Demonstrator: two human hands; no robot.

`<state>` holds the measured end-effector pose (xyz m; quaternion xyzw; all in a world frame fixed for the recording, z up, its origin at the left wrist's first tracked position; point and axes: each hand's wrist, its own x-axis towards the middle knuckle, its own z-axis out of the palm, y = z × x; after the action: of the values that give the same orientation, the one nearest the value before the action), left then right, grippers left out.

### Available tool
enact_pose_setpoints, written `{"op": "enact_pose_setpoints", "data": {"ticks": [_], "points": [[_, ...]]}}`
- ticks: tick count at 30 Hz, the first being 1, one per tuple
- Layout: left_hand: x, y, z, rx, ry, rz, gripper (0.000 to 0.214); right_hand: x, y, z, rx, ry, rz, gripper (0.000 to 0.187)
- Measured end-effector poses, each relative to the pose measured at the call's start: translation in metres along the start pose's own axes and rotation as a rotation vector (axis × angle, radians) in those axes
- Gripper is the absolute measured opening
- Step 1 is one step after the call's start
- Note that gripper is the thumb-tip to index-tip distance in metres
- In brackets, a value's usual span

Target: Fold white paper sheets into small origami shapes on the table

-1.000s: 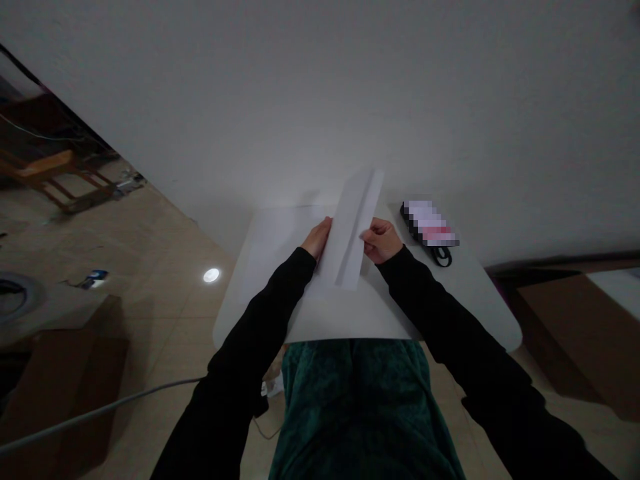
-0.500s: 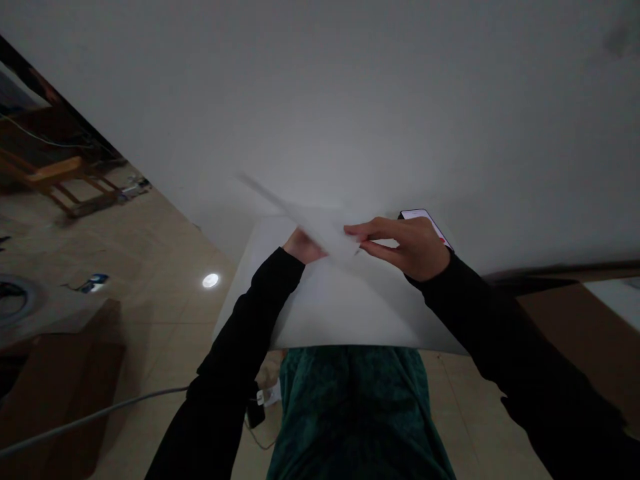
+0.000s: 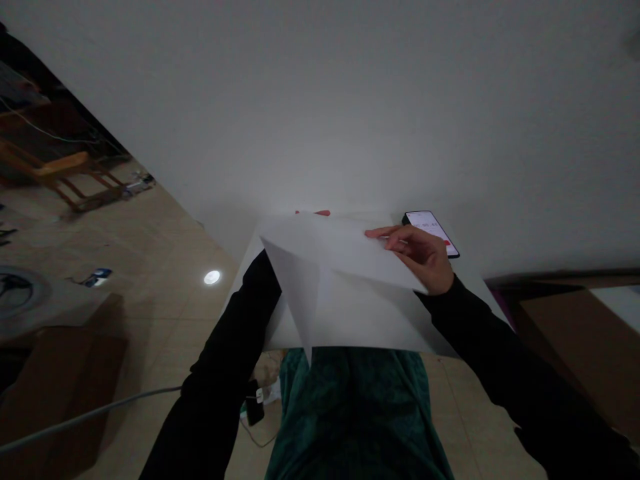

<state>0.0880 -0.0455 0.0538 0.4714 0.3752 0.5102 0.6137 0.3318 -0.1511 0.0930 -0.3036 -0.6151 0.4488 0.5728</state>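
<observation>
A white sheet of paper (image 3: 345, 257) is spread over the white table top (image 3: 380, 327). A crease runs down its left part, and one pointed corner hangs past the table's front edge. On the sheet's right side, my right hand (image 3: 423, 257) grips the paper, index finger stretched along its upper face and the other fingers curled. Most of my left hand is behind the sheet; only fingertips of the left hand (image 3: 323, 213) show beyond its far edge, so its grip is hidden. Just behind my right hand lies a phone (image 3: 425, 220) with a lit screen.
A pale wall (image 3: 320, 100) rises directly behind the table. Cardboard boxes stand at the left (image 3: 75, 393) and right (image 3: 580, 333). A grey cable (image 3: 95, 417) crosses at lower left, and a wooden chair (image 3: 65, 167) is farther off.
The sheet, blurred and tilted earlier, now lies broader and flatter. My left hand has gone behind it. My right hand has shifted slightly right along the paper, uncovering more of the phone.
</observation>
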Motion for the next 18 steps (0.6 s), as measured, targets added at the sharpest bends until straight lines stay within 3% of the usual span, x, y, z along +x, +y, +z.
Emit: {"op": "enact_pose_setpoints", "data": {"ticks": [3,5,7,9,12,15,18], "points": [[0.009,0.006,-0.026,0.135,-0.255,-0.141,0.039,-0.003,0.006,-0.034,-0.078,-0.207,0.070,0.020],[0.012,0.008,-0.036,0.233,-0.385,-0.264,0.042,0.000,0.016,-0.058,-0.189,-0.352,0.199,0.021],[0.011,0.006,-0.036,0.309,-0.467,-0.334,0.041,0.005,0.031,-0.076,-0.273,-0.406,0.283,0.024],[0.008,0.004,-0.031,0.344,-0.522,-0.324,0.038,0.012,0.049,-0.083,-0.427,-0.378,0.311,0.021],[0.004,0.000,-0.018,0.367,-0.612,-0.265,0.036,0.025,0.074,-0.066,-0.659,-0.229,0.169,0.026],[0.001,-0.002,-0.011,0.402,-0.642,-0.198,0.036,0.037,0.093,-0.032,-0.598,-0.316,0.149,0.040],[0.002,-0.006,-0.010,0.459,-0.575,-0.100,0.034,0.049,0.105,-0.008,-0.573,-0.357,0.167,0.036]]}}
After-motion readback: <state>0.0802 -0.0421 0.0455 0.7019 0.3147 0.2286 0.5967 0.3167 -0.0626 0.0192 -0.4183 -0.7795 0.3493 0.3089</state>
